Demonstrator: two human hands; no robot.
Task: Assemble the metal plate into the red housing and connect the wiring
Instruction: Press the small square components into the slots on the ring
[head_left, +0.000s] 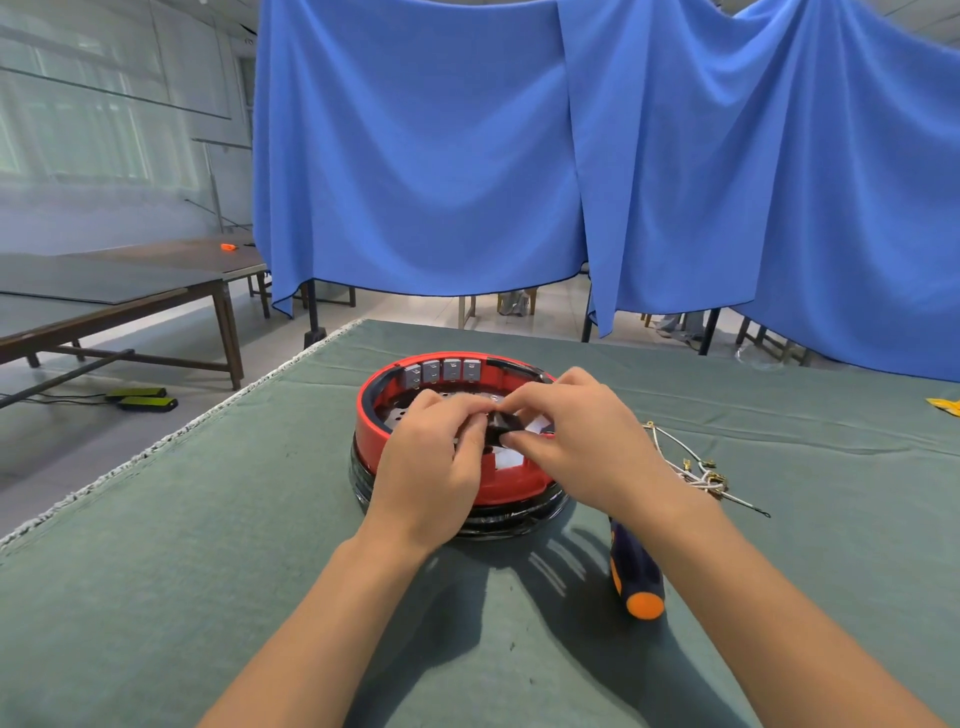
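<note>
Both hands, the left hand (441, 447) and right hand (576, 436), pinched one small black part (501, 428) between them directly above the perforated round metal plate (410, 410), which lay inside the round red plastic housing (374, 410) mid-worktop, the loose white wiring bundle (698, 470) nearer the right hand.

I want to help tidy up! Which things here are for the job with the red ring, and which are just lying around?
For the job:
red housing
metal plate
small black part, held by left hand and right hand
wires
screwdriver

Lying about:
yellow wrapper
orange thing on far table
</note>
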